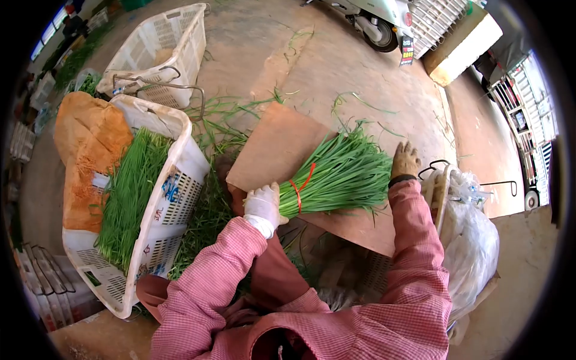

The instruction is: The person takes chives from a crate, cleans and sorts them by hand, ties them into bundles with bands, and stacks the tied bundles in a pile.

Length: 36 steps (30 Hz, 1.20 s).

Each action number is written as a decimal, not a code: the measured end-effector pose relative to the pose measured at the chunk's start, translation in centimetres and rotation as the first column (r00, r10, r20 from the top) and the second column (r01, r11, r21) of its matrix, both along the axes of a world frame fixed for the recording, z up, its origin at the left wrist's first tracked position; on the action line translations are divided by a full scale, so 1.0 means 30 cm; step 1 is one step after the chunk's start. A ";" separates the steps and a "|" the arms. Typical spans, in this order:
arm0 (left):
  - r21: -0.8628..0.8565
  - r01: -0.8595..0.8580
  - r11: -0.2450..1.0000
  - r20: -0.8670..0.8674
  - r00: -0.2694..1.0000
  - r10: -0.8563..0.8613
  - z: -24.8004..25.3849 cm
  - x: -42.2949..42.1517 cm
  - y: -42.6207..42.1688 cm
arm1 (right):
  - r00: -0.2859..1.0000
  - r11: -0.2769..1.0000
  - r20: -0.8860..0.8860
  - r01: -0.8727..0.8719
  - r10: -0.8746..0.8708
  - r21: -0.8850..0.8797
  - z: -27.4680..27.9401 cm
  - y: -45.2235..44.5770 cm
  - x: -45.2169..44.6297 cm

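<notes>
A bunch of garlic chives (339, 171) lies across a brown board (277, 141), with red ties (298, 191) around its stem end. My left hand (263, 203), in a whitish glove, is closed around that stem end. Past the leaf tips, at the right, my right hand (407, 161) wears a tan glove. Its fingers are stretched out, apart from one another, and nothing is in them. The palm side of both hands is hidden.
At my left stands a white crate (174, 198) of loose chives (133, 192) and an orange-brown cloth (90, 153). Another white crate (189, 57) is behind it. Plastic bags (471, 240) sit at my right. A scooter (378, 27) is parked ahead; cut leaves litter the floor.
</notes>
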<state>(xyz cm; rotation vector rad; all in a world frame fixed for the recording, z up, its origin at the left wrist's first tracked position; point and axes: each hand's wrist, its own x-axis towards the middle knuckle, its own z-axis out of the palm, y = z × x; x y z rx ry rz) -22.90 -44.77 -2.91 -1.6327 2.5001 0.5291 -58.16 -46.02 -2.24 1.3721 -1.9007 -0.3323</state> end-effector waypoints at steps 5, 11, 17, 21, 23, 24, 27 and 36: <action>-0.003 0.027 1.000 0.087 0.996 -0.027 0.025 -0.014 0.019 | 0.364 0.902 0.861 -0.374 0.355 -0.213 0.055 0.179 0.444; 0.039 0.155 0.987 0.378 0.912 -0.158 0.145 -0.055 -0.037 | -0.233 0.811 0.880 -0.346 0.413 -0.472 -0.075 0.170 0.720; 0.170 0.079 0.982 0.215 0.970 -0.115 -0.010 -0.102 -0.086 | -0.818 0.864 0.474 0.054 0.326 -0.501 -0.024 0.226 0.774; -0.126 0.117 0.985 0.026 0.993 -0.115 -0.122 -0.070 -0.067 | -0.871 0.871 0.327 0.196 0.365 -0.451 -0.012 0.196 0.860; 0.089 -0.013 0.996 -0.371 0.928 0.045 -0.388 -0.019 -0.099 | -0.850 0.880 0.369 0.203 0.376 -0.429 -0.013 0.162 0.883; 0.084 0.009 0.996 -0.308 0.951 0.018 -0.406 -0.016 -0.099 | -0.822 0.888 0.417 0.213 0.389 -0.408 -0.009 0.142 0.888; 0.039 0.146 0.989 0.129 0.980 -0.150 -0.270 -0.043 -0.110 | -0.794 0.847 0.340 0.378 0.504 -0.374 0.018 0.026 0.910; 0.042 0.060 0.997 0.159 0.985 -0.066 -0.035 -0.100 -0.068 | -0.694 0.735 0.382 0.676 0.611 0.052 -0.289 -0.405 0.807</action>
